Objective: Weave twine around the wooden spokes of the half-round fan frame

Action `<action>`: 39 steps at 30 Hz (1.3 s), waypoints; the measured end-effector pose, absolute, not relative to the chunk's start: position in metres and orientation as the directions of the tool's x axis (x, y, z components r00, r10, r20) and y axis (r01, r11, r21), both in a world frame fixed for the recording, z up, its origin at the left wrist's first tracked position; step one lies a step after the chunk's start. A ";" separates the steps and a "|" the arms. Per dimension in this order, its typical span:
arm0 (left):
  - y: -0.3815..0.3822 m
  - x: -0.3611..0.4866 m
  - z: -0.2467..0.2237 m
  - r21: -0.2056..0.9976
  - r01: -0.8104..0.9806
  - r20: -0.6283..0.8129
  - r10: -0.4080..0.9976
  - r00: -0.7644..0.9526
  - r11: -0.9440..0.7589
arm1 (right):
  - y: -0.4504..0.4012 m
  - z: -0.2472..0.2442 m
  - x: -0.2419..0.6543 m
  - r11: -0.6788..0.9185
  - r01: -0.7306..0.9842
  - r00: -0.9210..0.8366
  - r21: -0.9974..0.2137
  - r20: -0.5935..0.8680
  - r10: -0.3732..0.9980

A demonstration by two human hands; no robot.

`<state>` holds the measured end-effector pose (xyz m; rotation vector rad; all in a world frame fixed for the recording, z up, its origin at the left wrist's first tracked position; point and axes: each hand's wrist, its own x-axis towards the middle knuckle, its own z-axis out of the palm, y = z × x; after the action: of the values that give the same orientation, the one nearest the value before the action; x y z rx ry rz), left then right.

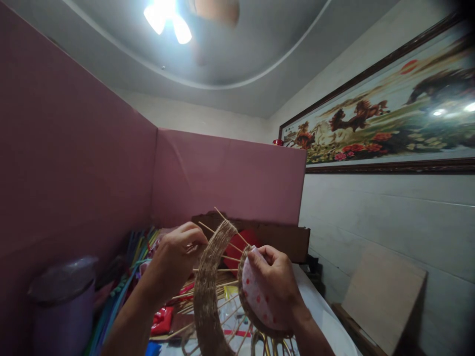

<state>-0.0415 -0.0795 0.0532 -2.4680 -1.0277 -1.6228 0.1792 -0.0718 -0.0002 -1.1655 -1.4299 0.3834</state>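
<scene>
A round woven piece spans both hands: thin wooden sticks [232,270] radiate from a disc [256,291] covered in white-pink cloth with red spots and edged with brown twine. A wide curved band of woven brown twine [208,287] crosses the sticks farther out. My right hand [276,274] grips the disc, thumb on the cloth face. At the band's outer left edge, near the stick tips, my left hand [180,254] is closed in a pinch. Whatever lies between its fingers is too small to make out.
Below the piece, a white table [315,301] holds scissors [265,341], loose sticks and a red packet [162,320]. Coloured strips [118,291] and a lidded purple bin [63,306] stand left. Pink panels [226,178] enclose the back and left; a board [384,291] leans right.
</scene>
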 end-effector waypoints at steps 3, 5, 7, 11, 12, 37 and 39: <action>-0.083 -0.037 0.056 0.450 0.324 0.801 0.536 0.265 -0.832 | -0.072 -0.001 0.178 0.446 0.448 0.174 -0.775 0.565 0.807; -0.085 -0.032 0.057 0.521 0.187 0.782 0.554 0.286 -0.833 | -0.072 -0.001 0.177 0.447 0.461 0.159 -0.767 0.567 0.808; -0.084 -0.026 0.056 0.592 0.011 0.772 0.571 0.280 -0.806 | -0.073 -0.001 0.175 0.449 0.476 0.145 -0.756 0.571 0.808; -0.074 -0.016 0.050 0.689 -0.263 0.721 0.673 0.164 -0.675 | -0.077 -0.001 0.171 0.447 0.495 0.151 -0.745 0.581 0.800; -0.071 -0.014 0.049 0.701 -0.281 0.704 0.699 0.126 -0.655 | -0.078 -0.001 0.170 0.447 0.496 0.163 -0.744 0.586 0.794; -0.072 -0.021 0.045 0.361 0.623 0.882 0.471 0.013 -0.694 | -0.094 0.004 0.155 0.440 0.568 0.149 -0.695 0.613 0.776; -0.071 -0.023 0.045 0.369 0.610 0.878 0.478 0.019 -0.701 | -0.095 0.003 0.155 0.449 0.559 0.147 -0.697 0.617 0.773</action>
<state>-0.0234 -0.0706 0.0450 -2.1592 -1.1603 -1.7793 0.1549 -0.0946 0.0033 -1.2185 -1.5265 0.2282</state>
